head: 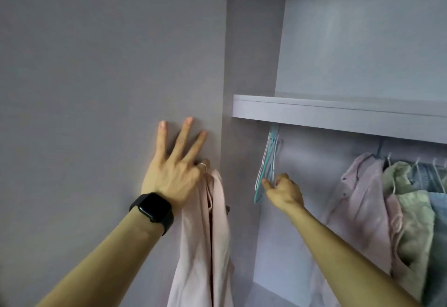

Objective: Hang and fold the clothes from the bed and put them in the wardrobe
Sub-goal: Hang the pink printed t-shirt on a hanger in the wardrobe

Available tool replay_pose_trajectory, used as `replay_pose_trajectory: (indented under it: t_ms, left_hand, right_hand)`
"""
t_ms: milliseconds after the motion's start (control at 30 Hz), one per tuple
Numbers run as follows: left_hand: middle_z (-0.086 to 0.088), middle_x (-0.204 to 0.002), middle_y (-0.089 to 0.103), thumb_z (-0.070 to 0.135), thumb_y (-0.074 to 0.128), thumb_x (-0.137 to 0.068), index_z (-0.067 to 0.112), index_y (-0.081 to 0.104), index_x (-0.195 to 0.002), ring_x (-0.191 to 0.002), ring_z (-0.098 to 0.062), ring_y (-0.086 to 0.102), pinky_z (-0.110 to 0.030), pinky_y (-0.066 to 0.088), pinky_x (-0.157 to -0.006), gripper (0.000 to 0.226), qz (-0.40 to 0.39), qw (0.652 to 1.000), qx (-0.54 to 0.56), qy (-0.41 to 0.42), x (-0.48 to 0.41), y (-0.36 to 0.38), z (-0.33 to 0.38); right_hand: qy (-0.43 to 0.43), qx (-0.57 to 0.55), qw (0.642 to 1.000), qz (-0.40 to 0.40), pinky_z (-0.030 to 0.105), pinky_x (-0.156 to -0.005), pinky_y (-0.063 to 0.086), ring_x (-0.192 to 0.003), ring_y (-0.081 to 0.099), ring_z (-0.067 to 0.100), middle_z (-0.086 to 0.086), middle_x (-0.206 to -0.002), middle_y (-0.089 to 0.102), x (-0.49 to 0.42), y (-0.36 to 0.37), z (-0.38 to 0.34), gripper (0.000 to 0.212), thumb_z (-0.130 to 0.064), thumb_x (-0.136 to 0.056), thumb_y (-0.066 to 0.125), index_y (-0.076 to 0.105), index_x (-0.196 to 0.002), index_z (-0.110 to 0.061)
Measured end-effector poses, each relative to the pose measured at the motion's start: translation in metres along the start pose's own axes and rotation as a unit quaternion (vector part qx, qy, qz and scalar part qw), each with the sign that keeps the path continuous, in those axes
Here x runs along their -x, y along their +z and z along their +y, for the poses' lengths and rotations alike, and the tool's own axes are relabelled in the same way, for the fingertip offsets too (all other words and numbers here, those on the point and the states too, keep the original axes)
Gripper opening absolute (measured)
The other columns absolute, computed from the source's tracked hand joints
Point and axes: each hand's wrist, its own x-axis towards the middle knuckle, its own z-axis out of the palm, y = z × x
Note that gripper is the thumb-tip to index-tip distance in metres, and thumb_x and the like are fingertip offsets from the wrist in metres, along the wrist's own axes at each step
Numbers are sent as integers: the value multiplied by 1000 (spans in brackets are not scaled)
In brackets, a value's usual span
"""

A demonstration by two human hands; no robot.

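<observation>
**Fetching a hanger for the pink top**

The step in hand looks like the hanging one: a hanger is being picked out for a garment that is not yet hung.

The left hand (pixel 174 173), at 9 o'clock of centre, lays three straight fingers flat on the closed door (pixel 108 65). Its thumb and forefinger are curled in and pinch the top of the pale pink garment (pixel 200 246), which hangs limp towards 6 o'clock, outside the wardrobe (pixel 362 41).

The right hand (pixel 284 192), just past centre towards 4 o'clock, has its grip closed on the lower part of the empty hangers (pixel 267 159) dangling under the shelf (pixel 338 113). Whether it holds one or several is too blurred to tell.

Hung clothes (pixel 387 198) fill the space at 3 to 4 o'clock.

Next, one hanger probably has to be separated from the bunch and unhooked. The garment's neck must then be opened, which likely needs the left hand off the door.
</observation>
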Motion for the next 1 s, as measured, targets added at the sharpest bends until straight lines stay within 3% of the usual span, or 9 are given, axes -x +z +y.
replay_pose_trajectory:
  t_ms: [67, 167, 367, 467, 533, 700, 833, 900, 1000]
  left_hand:
    - [-6, -166, -13, 33, 0, -89, 42, 44, -141, -133, -49, -40, -73, -39, -86, 69, 8, 1000, -20, 1, -2, 5, -3]
    - [-8, -167, -4, 36, 5, -95, 41, 48, -139, -141, -55, -27, -74, -39, -84, 62, 39, 999, -35, 1, -4, 11, 0]
    - [-10, -167, 7, 44, 23, -104, 43, 55, -135, -143, -58, -18, -76, -37, -84, 45, 51, 998, -49, 4, -1, 12, 5]
    - [-10, -166, 10, 40, 23, -103, 40, 57, -133, -143, -58, -17, -74, -39, -83, 46, 56, 998, -30, 6, 0, 14, 6]
    - [-5, -167, 10, 37, 24, -105, 38, 56, -134, -143, -57, -20, -73, -40, -81, 44, 32, 999, -6, 17, 1, 16, 2]
    - [8, -166, 8, 30, 22, -105, 37, 42, -145, -130, -51, -43, -75, -41, -78, 45, -52, 997, 49, 31, 2, 20, -1]
    - [15, -161, 28, 30, 28, -107, 42, 44, -144, -132, -43, -44, -71, -43, -78, 42, -113, 986, 117, 43, 2, 1, -4]
    - [19, -158, 33, 32, 28, -107, 44, 42, -144, -144, -40, -31, -70, -43, -80, 42, -138, 976, 162, 54, 5, -11, -1]
    - [18, -153, 42, 30, 26, -108, 42, 42, -143, -152, -24, 20, -63, -32, -104, 40, -137, 944, 294, 54, 16, -35, 17]
  right_hand:
    - [17, -1, 999, 41, 36, -83, 50, -106, 64, 38, 16, -117, 66, -9, 12, -3, 39, -47, -97, 55, 55, -113, -12]
    - [23, 3, 996, 82, 37, -87, 51, -108, 63, 39, 18, -119, 67, -19, 22, -2, 28, -32, -97, 53, 61, -115, -13]
    - [50, 5, 996, 80, 42, -96, 46, -116, 58, 41, 21, -131, 61, -27, 8, -9, 53, -44, -100, 33, 60, -128, -8]
    - [53, 9, 988, 145, 44, -96, 46, -114, 59, 43, 23, -128, 63, -29, -10, -13, 57, -45, -104, 27, 64, -124, -6]
    - [65, 17, 983, 170, 44, -94, 46, -113, 60, 43, 24, -127, 63, -24, -26, -14, 57, -44, -104, 26, 65, -122, -6]
    - [61, 37, 987, 143, 44, -91, 46, -111, 60, 44, 26, -121, 65, 9, -61, -3, 58, -41, -106, 22, 68, -114, -6]
    - [74, 36, 991, 107, 43, -89, 47, -106, 61, 42, 22, -114, 68, 75, -101, 24, 53, -41, -106, 24, 68, -103, -11]
    - [90, -8, 992, 85, 41, -87, 49, -96, 63, 40, 19, -99, 71, 121, -120, 41, 51, -42, -106, 29, 66, -87, -13]
    - [99, -113, 985, 86, 36, -71, 47, -72, 58, 28, 4, -67, 62, 192, -147, 60, 51, -42, -105, 43, 56, -65, -12]
